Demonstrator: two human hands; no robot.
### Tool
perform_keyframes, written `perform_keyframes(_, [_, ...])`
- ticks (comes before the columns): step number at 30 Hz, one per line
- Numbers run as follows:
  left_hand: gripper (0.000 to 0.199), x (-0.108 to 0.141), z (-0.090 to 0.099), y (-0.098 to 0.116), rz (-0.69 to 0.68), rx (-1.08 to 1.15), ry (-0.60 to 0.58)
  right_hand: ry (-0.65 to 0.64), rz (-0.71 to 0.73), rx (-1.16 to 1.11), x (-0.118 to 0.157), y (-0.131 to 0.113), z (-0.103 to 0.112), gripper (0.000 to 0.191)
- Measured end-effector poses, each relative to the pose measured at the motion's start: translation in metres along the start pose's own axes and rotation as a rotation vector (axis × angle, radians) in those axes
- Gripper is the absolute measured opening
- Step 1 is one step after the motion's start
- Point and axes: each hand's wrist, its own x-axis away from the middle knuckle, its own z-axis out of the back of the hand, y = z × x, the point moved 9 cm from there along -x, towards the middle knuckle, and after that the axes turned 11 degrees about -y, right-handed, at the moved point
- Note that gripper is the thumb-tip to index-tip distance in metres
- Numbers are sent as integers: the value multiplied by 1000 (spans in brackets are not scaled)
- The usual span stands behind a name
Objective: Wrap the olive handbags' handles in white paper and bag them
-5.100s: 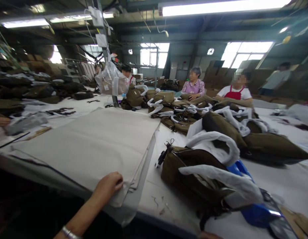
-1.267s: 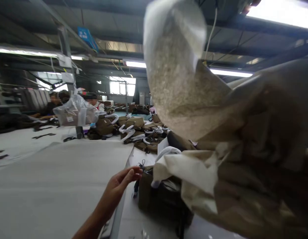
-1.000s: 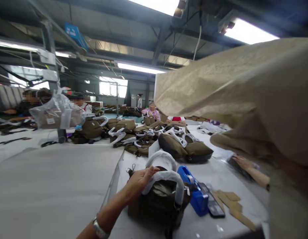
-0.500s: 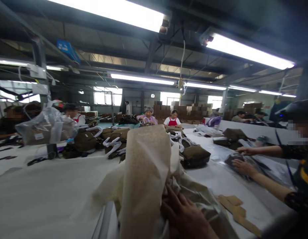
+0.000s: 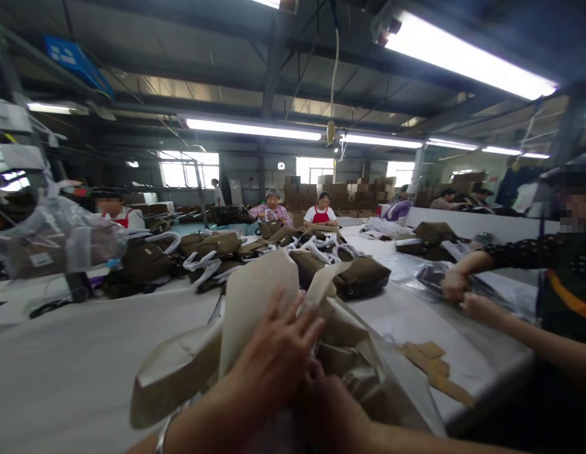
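In front of me on the table stands a large, creased beige sheet (image 5: 257, 290), paper-like or of coated cloth, with one tall panel upright and other parts folded out to the sides. My left hand (image 5: 278, 343), with a silver bracelet at the wrist, lies against the upright panel, fingers stretched out and apart. Just right of and below it, my right hand (image 5: 330, 403) reaches into the folds of the sheet; its fingers are blurred and partly hidden by the folds and my left hand.
Tan cut pieces (image 5: 437, 369) lie right on the white table (image 5: 108, 353). Olive-brown bags (image 5: 363, 275) with white-wrapped handles are heaped ahead. A clear plastic bag (image 5: 60, 233) is at left. At right, a co-worker's hands (image 5: 467, 293) handle a plastic-wrapped item. Other people sit beyond.
My left hand has come into view and onto the upright panel. A side flap has folded out to the left, and the upright panel sits lower. My view has shifted; the co-worker's hands have moved together.
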Motion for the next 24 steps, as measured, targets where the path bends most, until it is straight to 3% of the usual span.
perform_keyframes(3, [62,9,-19,-58,333,-179,-49,-140,-4,343,4,5,9,78])
perform_keyframes(5, [55,32,-41,-82,476,-196,-102,-185,-4,506,6,12,16,90])
perform_keyframes(8, [52,72,-67,-95,615,-132,-168,-181,53,530,6,15,19,91])
perform_keyframes(10, [55,85,-67,-91,649,-100,-164,-144,73,501,3,12,17,86])
perform_keyframes(12, [54,77,-56,-79,604,-120,-127,-99,59,498,-1,9,16,78])
perform_keyframes(15, [54,38,-44,-62,452,-119,-122,-86,74,552,-5,2,14,66])
perform_keyframes(19, [57,-5,-64,-55,279,103,-230,-83,173,576,1,-4,23,55])
perform_keyframes(22, [51,-12,-79,-43,129,213,-244,-33,232,538,12,-3,39,47])
perform_keyframes(24, [49,-10,-88,-31,40,257,-292,-40,263,532,17,-2,45,52])
